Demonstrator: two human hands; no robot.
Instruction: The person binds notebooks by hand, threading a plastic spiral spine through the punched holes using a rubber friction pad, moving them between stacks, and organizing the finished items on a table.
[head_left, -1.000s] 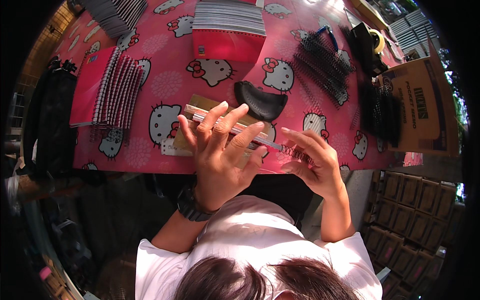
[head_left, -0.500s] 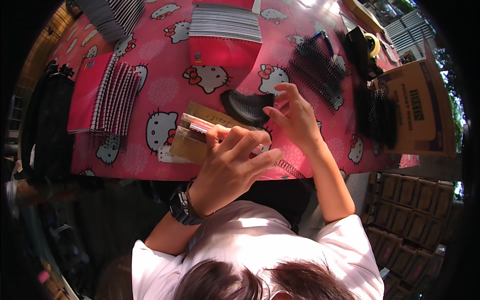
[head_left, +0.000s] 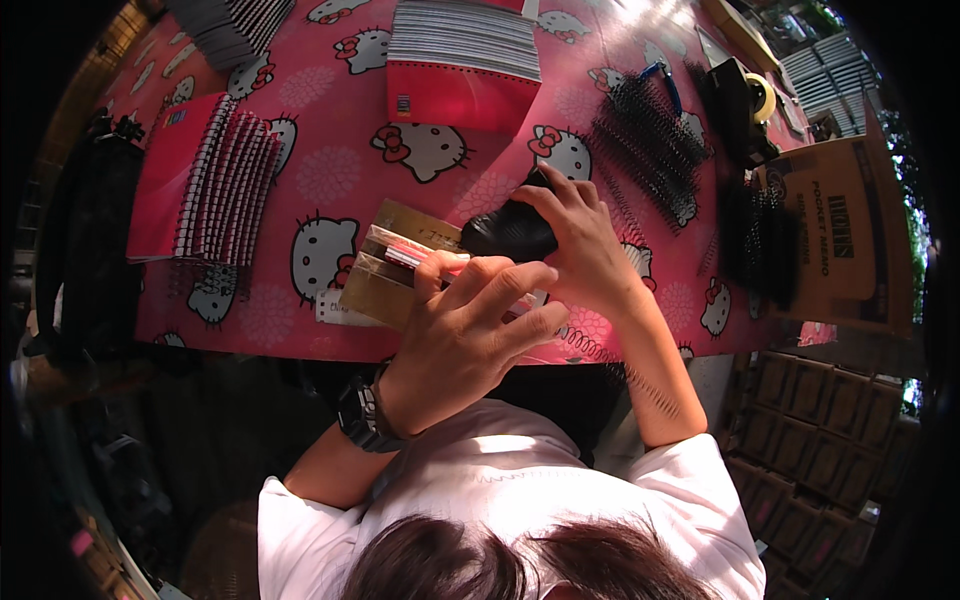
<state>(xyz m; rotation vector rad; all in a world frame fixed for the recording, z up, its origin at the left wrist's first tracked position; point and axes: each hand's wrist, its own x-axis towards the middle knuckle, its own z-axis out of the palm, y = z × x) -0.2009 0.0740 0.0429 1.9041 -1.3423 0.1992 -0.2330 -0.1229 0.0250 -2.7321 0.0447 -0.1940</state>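
Note:
My left hand (head_left: 475,315), with a black watch on the wrist, presses curled fingers on a small pink-edged notebook (head_left: 405,254). The notebook rests on a tan block (head_left: 376,288), its far part hidden under my hand. A dark wire coil (head_left: 590,345) trails from beside the left fingers over the table's near edge. Just to the right and farther off, my right hand (head_left: 590,240) is closed around the end of a black curved object with a ridged surface (head_left: 508,232); its exact kind is unclear.
Spiral-bound pink notebooks (head_left: 180,190) stand stacked at left, near a grey-edged pile (head_left: 228,35). Another notebook stack (head_left: 465,95) sits at the back. Black wire coils (head_left: 650,145), a tape dispenser (head_left: 740,115) and a cardboard box (head_left: 840,235) occupy the right side of the pink tablecloth.
My right hand has closed on the black curved object, which has turned and shifted slightly right. My left hand stays nearly where it was on the notebook.

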